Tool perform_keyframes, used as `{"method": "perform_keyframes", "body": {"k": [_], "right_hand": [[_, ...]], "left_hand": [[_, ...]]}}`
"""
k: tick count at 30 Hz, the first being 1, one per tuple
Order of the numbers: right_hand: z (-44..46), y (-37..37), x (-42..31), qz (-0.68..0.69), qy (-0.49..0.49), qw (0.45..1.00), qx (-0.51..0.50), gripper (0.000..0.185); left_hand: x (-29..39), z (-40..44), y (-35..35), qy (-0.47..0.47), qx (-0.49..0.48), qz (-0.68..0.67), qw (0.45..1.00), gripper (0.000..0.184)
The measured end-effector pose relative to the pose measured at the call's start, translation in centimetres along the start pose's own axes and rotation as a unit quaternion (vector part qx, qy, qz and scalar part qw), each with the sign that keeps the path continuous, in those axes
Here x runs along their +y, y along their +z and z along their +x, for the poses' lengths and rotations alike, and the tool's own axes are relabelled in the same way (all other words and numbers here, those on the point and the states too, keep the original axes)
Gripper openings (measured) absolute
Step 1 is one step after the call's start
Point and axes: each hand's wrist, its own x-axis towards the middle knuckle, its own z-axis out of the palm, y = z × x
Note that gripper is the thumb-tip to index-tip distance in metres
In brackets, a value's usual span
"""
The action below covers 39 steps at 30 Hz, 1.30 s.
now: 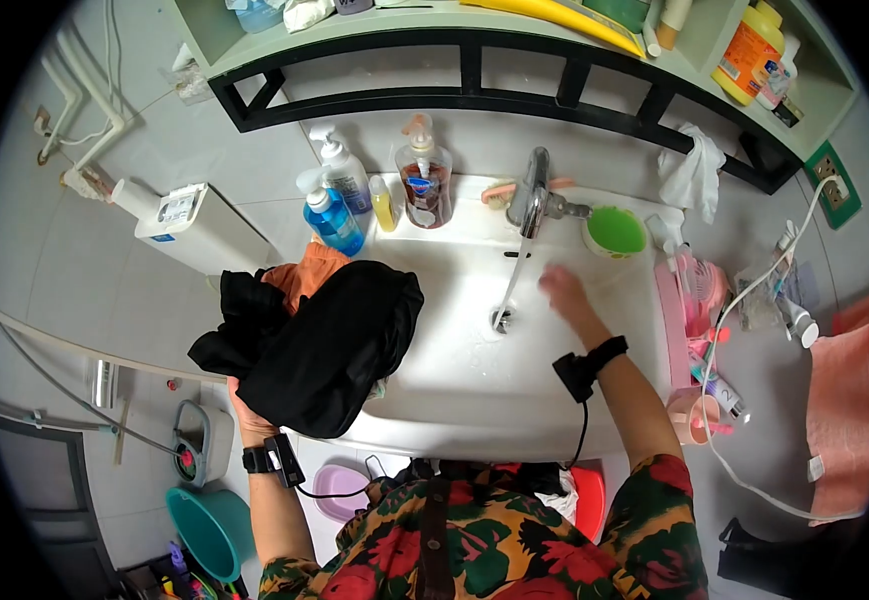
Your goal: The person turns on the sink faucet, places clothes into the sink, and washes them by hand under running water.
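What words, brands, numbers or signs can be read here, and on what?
"2", apparently, on the white tube at right.
Too small or blurred to read: labels on the reddish-brown pump bottle, the orange bottle on the shelf and the white box at left.
Nothing else is legible.

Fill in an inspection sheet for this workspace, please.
Surface: white sink, faucet running into the drain.
Things in use: black cloth and orange cloth, heaped on the sink's left side.
Clutter: pump bottles along the sink's back; green bowl at the back right corner.
Hands: left hand against the black cloth, fingers hidden; right hand blurred above the sink.
Cables: white cable plugged into the right socket; black leads from the wrist devices.
Surroundings: shelf above, teal tub below left.
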Motion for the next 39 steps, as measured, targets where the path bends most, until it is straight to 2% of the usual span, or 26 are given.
{"method": "perform_keyframes", "body": {"k": [2,4,5,7,10,11,13,23,25,32,35,37,38,39], "right_hand": [[-1.6,2.0,1.8,-0.237,-0.073,0.962,-0.112,0.038],[-3.5,3.5,2.1,-0.356,-0.072,0.910,-0.200,0.035],[-3.8,4.2,2.9,-0.354,-0.072,0.910,-0.203,0.035],[-4.1,5.4,4.2,-0.431,-0.184,0.863,-0.190,0.033],[-4.0,6.2,4.5,-0.483,-0.208,0.834,-0.167,0.034],[-3.8,6.5,5.0,-0.480,-0.209,0.835,-0.169,0.034],[-3.4,7.1,6.0,-0.458,-0.199,0.859,-0.108,0.035],[-3.3,8.4,6.4,-0.476,-0.218,0.852,-0.018,0.034],[-3.2,8.1,5.1,-0.475,-0.148,0.862,-0.100,0.037],[-2.4,8.7,5.7,-0.504,-0.140,0.847,-0.094,0.032],[-2.4,8.7,4.6,-0.442,-0.124,0.884,-0.094,0.028],[-2.5,8.4,3.1,-0.414,0.025,0.871,-0.264,0.031],[-3.6,8.3,2.6,-0.418,0.027,0.870,-0.259,0.031],[-5.0,8.5,2.0,-0.356,-0.058,0.895,-0.265,0.035]], "left_hand": [[-0.1,0.1,-0.5,-0.003,0.017,-0.005,1.000,0.062],[-0.2,0.3,-1.9,-0.021,0.031,-0.038,0.999,0.054],[-0.1,0.2,-1.9,-0.021,0.034,-0.036,0.999,0.054],[-0.1,-0.1,-1.5,-0.019,0.034,-0.023,0.999,0.054],[0.0,-0.4,-0.7,-0.018,0.041,-0.018,0.999,0.054],[0.1,-0.5,-0.8,-0.018,0.044,-0.018,0.999,0.054],[0.1,-0.7,-1.3,-0.018,0.050,-0.017,0.998,0.054],[0.1,-1.1,-2.2,-0.023,0.066,-0.021,0.997,0.054],[0.0,-1.1,-2.4,-0.023,0.069,-0.022,0.997,0.054],[-0.2,-0.5,-3.1,-0.021,0.058,-0.043,0.997,0.054],[-0.2,0.4,-3.3,-0.022,0.039,-0.060,0.997,0.053],[-0.3,0.5,-3.1,-0.024,0.028,-0.060,0.998,0.053],[-0.2,0.2,-1.9,-0.026,0.024,-0.048,0.998,0.053],[-0.2,-0.2,-0.8,-0.027,0.020,-0.036,0.999,0.053]]}}
